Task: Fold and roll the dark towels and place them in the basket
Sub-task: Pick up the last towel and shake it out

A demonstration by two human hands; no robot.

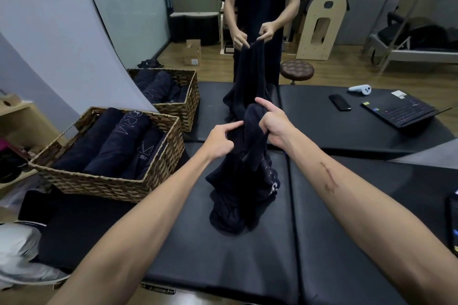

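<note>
Fingers of the left hand (220,142) and right hand (273,122) pinch the top edge of one dark towel (244,188), which hangs straight down from them, long axis vertical, onto the black table (347,230), beside two baskets (104,181) of rolled towels.

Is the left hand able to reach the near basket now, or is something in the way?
Probably not at once: the left hand pinches the dark towel, so it is busy. The path to the near basket on its left looks free otherwise.
</note>
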